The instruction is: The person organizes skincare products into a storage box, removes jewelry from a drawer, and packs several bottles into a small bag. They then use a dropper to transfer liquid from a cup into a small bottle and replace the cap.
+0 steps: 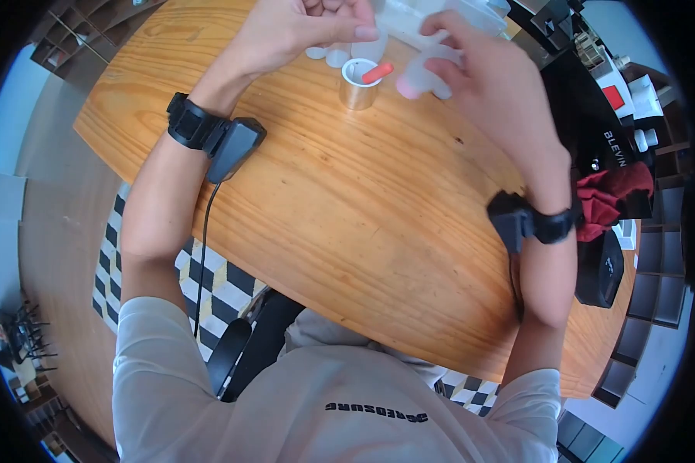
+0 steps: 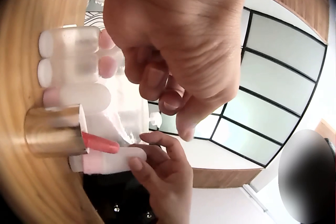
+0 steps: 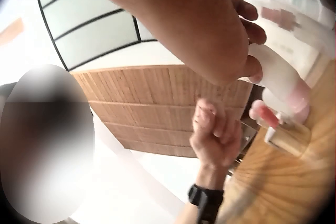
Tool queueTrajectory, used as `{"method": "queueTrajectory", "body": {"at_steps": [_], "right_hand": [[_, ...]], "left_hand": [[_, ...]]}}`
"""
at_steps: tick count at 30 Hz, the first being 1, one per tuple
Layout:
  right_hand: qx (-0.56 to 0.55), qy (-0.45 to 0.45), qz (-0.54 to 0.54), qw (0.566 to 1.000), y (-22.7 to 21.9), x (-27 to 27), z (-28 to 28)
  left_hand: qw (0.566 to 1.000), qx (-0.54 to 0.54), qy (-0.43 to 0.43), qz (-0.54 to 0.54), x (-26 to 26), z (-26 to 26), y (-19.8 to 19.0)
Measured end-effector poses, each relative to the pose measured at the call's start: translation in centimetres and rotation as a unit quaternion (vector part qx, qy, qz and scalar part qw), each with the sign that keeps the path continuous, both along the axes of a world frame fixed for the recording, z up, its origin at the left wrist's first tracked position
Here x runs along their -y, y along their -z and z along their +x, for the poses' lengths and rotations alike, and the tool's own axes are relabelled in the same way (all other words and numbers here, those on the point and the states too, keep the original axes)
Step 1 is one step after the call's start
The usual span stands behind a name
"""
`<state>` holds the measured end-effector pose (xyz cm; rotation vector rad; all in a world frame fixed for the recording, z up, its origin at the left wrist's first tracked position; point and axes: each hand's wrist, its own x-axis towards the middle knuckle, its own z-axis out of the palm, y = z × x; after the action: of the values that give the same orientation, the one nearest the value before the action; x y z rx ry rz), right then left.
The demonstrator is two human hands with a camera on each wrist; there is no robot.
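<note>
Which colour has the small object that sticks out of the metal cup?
The small object is red; the head view shows it best.

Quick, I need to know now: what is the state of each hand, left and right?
Left hand: closed, fingers curled, nothing visible in it.
Right hand: closed on a white bottle with pink part.
</note>
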<state>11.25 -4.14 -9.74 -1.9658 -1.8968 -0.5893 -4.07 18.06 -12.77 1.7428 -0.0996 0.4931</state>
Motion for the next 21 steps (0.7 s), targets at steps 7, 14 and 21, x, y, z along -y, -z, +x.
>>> {"method": "queueTrajectory", "body": {"at_steps": [7,14,21], "right_hand": [[-0.595,-0.097,-0.122,0.788,0.5,6.3,1.7],[-0.697,-0.104,-0.054,0.707,7.7,6.6,2.4],[-0.859,-0.171,0.011,0.482,8.2,6.5,0.6]], "left_hand": [[0.991,0.113,0.074,0.02,7.0,-0.4,1.1],[0.983,-0.11,0.087,0.118,10.5,-0.3,2.7],[0.981,0.04,0.044,0.183,11.3,0.8,3.7]]}}
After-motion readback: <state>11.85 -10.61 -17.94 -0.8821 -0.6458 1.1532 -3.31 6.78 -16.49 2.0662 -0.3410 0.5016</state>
